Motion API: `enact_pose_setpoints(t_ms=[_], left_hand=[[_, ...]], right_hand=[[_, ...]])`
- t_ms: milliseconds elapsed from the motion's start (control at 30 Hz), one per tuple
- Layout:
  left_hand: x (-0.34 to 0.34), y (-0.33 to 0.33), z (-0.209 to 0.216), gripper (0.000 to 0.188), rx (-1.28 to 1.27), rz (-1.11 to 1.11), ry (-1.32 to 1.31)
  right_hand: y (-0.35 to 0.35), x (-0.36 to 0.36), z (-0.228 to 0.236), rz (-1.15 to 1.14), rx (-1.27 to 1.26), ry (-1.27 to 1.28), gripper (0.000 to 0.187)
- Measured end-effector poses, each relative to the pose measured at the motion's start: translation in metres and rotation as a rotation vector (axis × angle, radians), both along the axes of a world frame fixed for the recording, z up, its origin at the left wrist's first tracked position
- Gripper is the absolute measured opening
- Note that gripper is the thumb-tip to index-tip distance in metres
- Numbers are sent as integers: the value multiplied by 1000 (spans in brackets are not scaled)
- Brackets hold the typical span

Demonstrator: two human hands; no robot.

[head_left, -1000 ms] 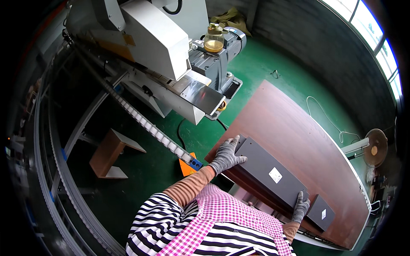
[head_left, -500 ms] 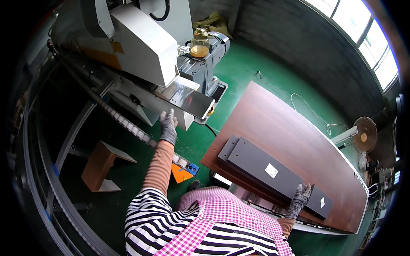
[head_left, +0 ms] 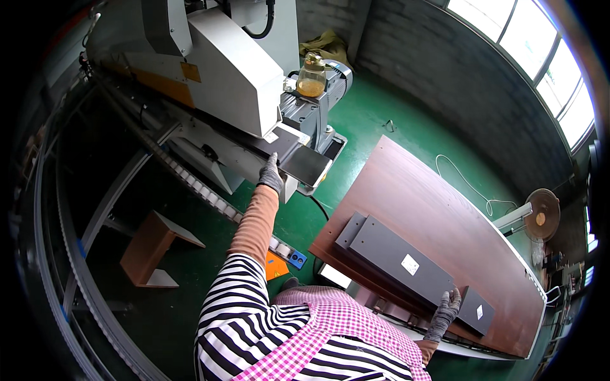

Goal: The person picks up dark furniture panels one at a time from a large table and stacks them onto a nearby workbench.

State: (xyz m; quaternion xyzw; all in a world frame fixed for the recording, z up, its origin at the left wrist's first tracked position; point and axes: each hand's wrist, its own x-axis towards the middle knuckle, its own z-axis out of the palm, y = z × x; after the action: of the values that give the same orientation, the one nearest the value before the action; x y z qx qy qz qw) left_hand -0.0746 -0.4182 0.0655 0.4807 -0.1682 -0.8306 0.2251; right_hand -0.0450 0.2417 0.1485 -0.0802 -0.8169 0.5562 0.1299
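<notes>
My left hand, in a grey knit glove, is at the near edge of a dark grey panel that sticks out from under the machine's white housing. One digit lies on the panel's edge; the others are partly hidden, and the hand looks closed on it. Beyond the panel is the machine's flat metal end plate. My right hand, gloved too, is open with its fingers apart, by the near end of a long grey panel with a white label. A shorter-looking labelled grey panel lies beside that hand.
The grey panels lie on a large brown board to the right. The white machine housing stands ahead, with a jar on its motor side. A roller rail runs along the left, near a brown angled piece on the green floor.
My left hand has moved forward and closed at the panel's edge. The dark panel now shows farther out from under the housing. My right hand stays by the grey panels.
</notes>
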Motion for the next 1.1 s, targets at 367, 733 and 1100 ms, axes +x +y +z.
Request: enact_pose_setpoints(t_ms=[367,733,1100], left_hand=[[-29,58,-9,43,200,-165,358],[-32,149,2,33,208,-244,544],[46,363,127,21,96,-640,480]], right_hand=[[-5,-1,-7,19,18,29,34],[-88,-5,44,284,-157,50,31],[-160,-2,55,560,-714,-191,44]])
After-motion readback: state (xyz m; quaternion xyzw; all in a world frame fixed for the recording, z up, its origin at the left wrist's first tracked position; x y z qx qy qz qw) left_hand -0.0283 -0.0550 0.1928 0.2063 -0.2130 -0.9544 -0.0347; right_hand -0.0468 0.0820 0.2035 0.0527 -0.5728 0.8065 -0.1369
